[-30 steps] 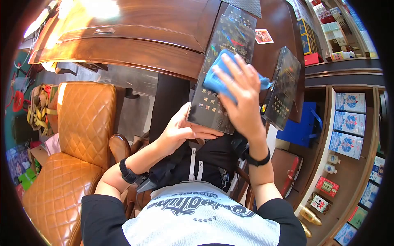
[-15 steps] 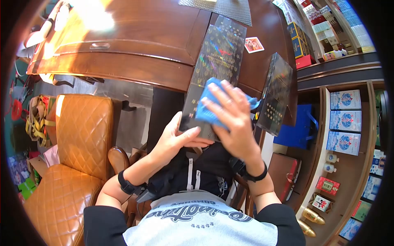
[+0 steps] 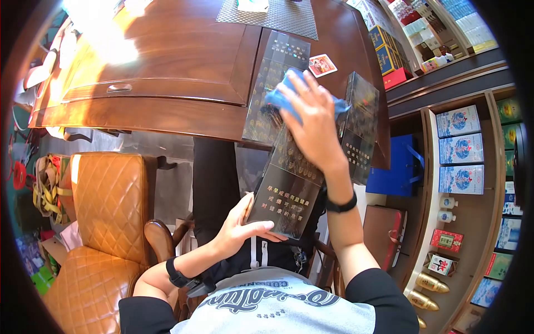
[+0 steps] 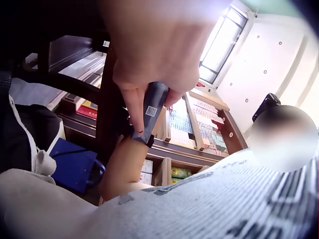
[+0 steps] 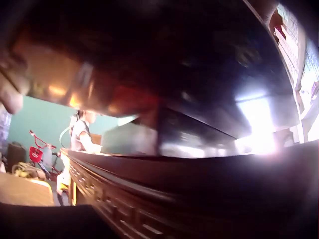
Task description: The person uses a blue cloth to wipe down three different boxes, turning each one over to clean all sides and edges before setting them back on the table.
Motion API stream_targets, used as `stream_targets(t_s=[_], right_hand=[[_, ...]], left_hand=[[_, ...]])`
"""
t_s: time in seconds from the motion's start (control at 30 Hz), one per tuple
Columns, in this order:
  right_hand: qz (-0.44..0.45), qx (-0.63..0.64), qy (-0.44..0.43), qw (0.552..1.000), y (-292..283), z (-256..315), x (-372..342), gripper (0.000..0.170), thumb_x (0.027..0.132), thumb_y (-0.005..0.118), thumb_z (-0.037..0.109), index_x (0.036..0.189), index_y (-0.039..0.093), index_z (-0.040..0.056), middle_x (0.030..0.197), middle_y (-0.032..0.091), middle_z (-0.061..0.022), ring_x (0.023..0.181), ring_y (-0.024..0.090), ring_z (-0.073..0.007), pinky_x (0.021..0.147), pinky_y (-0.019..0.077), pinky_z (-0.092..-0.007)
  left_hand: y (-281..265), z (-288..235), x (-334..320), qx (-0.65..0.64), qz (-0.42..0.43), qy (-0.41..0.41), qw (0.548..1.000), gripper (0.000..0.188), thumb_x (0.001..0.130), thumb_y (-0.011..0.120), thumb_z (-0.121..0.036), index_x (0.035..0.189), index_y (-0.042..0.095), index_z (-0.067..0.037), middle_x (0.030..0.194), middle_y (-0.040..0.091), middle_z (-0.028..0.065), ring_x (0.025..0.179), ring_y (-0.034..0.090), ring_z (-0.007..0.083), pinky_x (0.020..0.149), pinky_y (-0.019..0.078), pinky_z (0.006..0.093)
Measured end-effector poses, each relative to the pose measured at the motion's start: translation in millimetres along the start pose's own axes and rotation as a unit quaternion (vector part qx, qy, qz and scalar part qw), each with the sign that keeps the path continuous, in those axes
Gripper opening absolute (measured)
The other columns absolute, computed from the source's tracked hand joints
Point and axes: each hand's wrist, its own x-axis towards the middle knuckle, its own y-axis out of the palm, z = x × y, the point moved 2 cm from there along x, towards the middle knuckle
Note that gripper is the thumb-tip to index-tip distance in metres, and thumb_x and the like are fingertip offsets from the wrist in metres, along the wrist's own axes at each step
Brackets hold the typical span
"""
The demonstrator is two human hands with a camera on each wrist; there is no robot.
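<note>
My left hand (image 3: 236,231) holds the near end of a black cigarette carton (image 3: 283,197) with gold lettering, thumb on the top face and fingers beneath. The left wrist view shows the narrow end of that carton (image 4: 153,110), with a QR code, between the fingers. With fairly straight fingers, my right hand (image 3: 314,125) presses a blue cloth (image 3: 283,100) over the far end of the carton, hiding that end. A second black carton (image 3: 281,55) lies on the table beyond it. A third carton (image 3: 361,108) lies to the right of the right hand.
The dark wooden table (image 3: 167,67) bears a playing card (image 3: 322,65) and a grey woven mat (image 3: 289,19). A tan quilted chair (image 3: 108,200) stands left. Shelves of boxes (image 3: 460,147) line the right, near a blue bag (image 3: 395,167). In the right wrist view, a person (image 5: 82,134) is across the table.
The right hand with the blue cloth has slid from the carton's near part to its far end. The held carton has come nearer the body, uncovering the carton behind it. The head view has shifted.
</note>
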Motion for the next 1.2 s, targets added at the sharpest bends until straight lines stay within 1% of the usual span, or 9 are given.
stream_targets(t_s=[0.13, 0.2, 0.27, 0.4, 0.5, 0.73, 0.83, 1.03, 1.2], right_hand=[[0.108, 0.102, -0.061, 0.987, -18, 71, -40, 0.053, 0.081, 0.075, 0.016, 0.133, 0.063, 0.0120, 0.151, 0.050, -0.0105, 0.147, 0.035, -0.0306, 0.119, 0.0208, -0.0494], [0.083, 0.115, -0.109, 0.984, -11, 81, -52, 0.054, 0.077, 0.077, 0.022, 0.128, 0.065, 0.0107, 0.148, 0.052, -0.0099, 0.145, 0.037, -0.0309, 0.117, 0.0224, -0.0509], [0.095, 0.097, -0.092, 0.986, -15, 67, -35, 0.051, 0.080, 0.075, 0.023, 0.129, 0.065, 0.0119, 0.149, 0.050, -0.0094, 0.144, 0.038, -0.0307, 0.117, 0.0225, -0.0485], [-0.015, -0.016, -0.012, 1.000, 12, -1, 10, 0.042, 0.094, 0.064, 0.029, 0.134, 0.063, 0.0147, 0.151, 0.049, -0.0099, 0.143, 0.039, -0.0310, 0.116, 0.0231, -0.0466], [-0.048, -0.026, 0.023, 0.998, 18, -25, 22, 0.045, 0.096, 0.062, 0.027, 0.138, 0.059, 0.0124, 0.151, 0.049, -0.0112, 0.143, 0.038, -0.0315, 0.116, 0.0233, -0.0466], [0.109, 0.088, -0.026, 0.990, -20, 66, -44, 0.055, 0.086, 0.071, 0.018, 0.140, 0.059, 0.0141, 0.155, 0.045, -0.0115, 0.148, 0.033, -0.0325, 0.118, 0.0205, -0.0468], [0.103, 0.085, -0.044, 0.990, -20, 55, -37, 0.058, 0.082, 0.077, 0.020, 0.137, 0.061, 0.0151, 0.153, 0.046, -0.0095, 0.146, 0.035, -0.0288, 0.117, 0.0219, -0.0469], [-0.052, -0.010, 0.046, 0.998, 21, -19, 22, 0.043, 0.093, 0.065, 0.026, 0.134, 0.062, 0.0122, 0.149, 0.050, -0.0099, 0.142, 0.039, -0.0291, 0.114, 0.0256, -0.0449], [0.020, 0.002, -0.003, 1.000, 1, 36, -12, 0.049, 0.090, 0.068, 0.026, 0.137, 0.060, 0.0149, 0.151, 0.049, -0.0091, 0.144, 0.037, -0.0287, 0.115, 0.0226, -0.0450]], left_hand=[[-5, 2, 0, -0.024, -0.037, 0.039, 0.998, 0.045, 0.093, 0.059, -0.002, 0.132, 0.038, 0.001, 0.121, 0.060, 0.0225, 0.099, 0.071, 0.0388, 0.086, 0.0614, 0.0451], [-4, 0, 1, -0.002, -0.046, 0.073, 0.996, 0.043, 0.093, 0.058, -0.003, 0.131, 0.038, 0.001, 0.121, 0.060, 0.0225, 0.100, 0.071, 0.0389, 0.085, 0.0614, 0.0448], [-5, -4, 0, 0.005, -0.039, 0.056, 0.998, 0.044, 0.093, 0.058, -0.004, 0.132, 0.038, 0.001, 0.120, 0.061, 0.0234, 0.098, 0.071, 0.0389, 0.084, 0.0613, 0.0446], [-5, -6, -1, 0.010, -0.039, 0.060, 0.997, 0.045, 0.093, 0.059, -0.006, 0.131, 0.037, 0.001, 0.118, 0.063, 0.0248, 0.095, 0.072, 0.0384, 0.083, 0.0613, 0.0443], [-5, -7, -1, 0.007, -0.041, 0.068, 0.997, 0.044, 0.093, 0.059, -0.007, 0.130, 0.038, 0.001, 0.118, 0.063, 0.0252, 0.093, 0.073, 0.0379, 0.083, 0.0615, 0.0440], [-11, -4, 1, 0.001, -0.043, 0.070, 0.997, 0.044, 0.092, 0.060, -0.007, 0.129, 0.038, 0.002, 0.117, 0.063, 0.0247, 0.094, 0.073, 0.0367, 0.082, 0.0624, 0.0442], [-10, -5, 2, 0.005, -0.046, 0.061, 0.997, 0.045, 0.091, 0.061, -0.008, 0.129, 0.039, 0.002, 0.117, 0.063, 0.0247, 0.093, 0.073, 0.0365, 0.082, 0.0626, 0.0447], [-7, -11, -1, 0.013, -0.043, 0.058, 0.997, 0.045, 0.092, 0.059, -0.007, 0.130, 0.038, 0.002, 0.116, 0.063, 0.0249, 0.091, 0.073, 0.0382, 0.080, 0.0625, 0.0438], [-13, -12, -1, 0.007, -0.041, 0.059, 0.997, 0.044, 0.092, 0.059, -0.006, 0.130, 0.039, 0.002, 0.114, 0.064, 0.0247, 0.090, 0.073, 0.0388, 0.079, 0.0625, 0.0440]])
